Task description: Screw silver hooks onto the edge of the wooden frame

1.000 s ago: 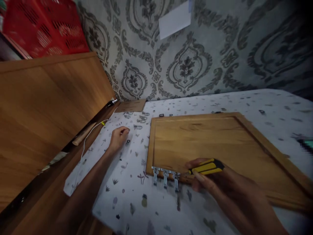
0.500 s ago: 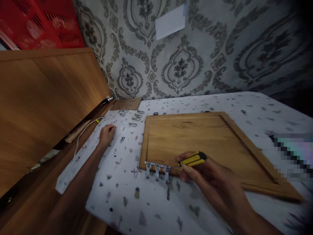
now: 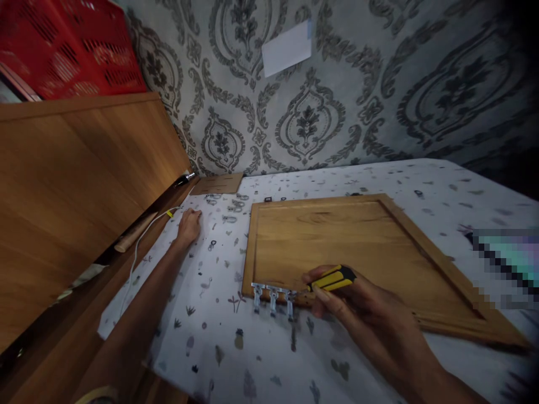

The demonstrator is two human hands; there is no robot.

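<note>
My right hand is closed round a yellow-and-black screwdriver, its tip at the near edge of a framed wooden panel that lies flat on a patterned white cloth. A metal bracket with three prongs sits on the panel's near left corner, just left of the tip. My left hand reaches far left onto the cloth, fingers curled, by a small metal ring. Whether it grips anything is hidden.
Several small metal fittings lie on the cloth beyond my left hand. A white cable runs along the cloth's left edge. A tall wooden board stands at the left, a red crate above it. Patterned wallpaper backs the scene.
My left hand has moved left and away, from beside the small ring toward the cloth's left edge. My right hand and the screwdriver stay at the bracket; the view shifted slightly.
</note>
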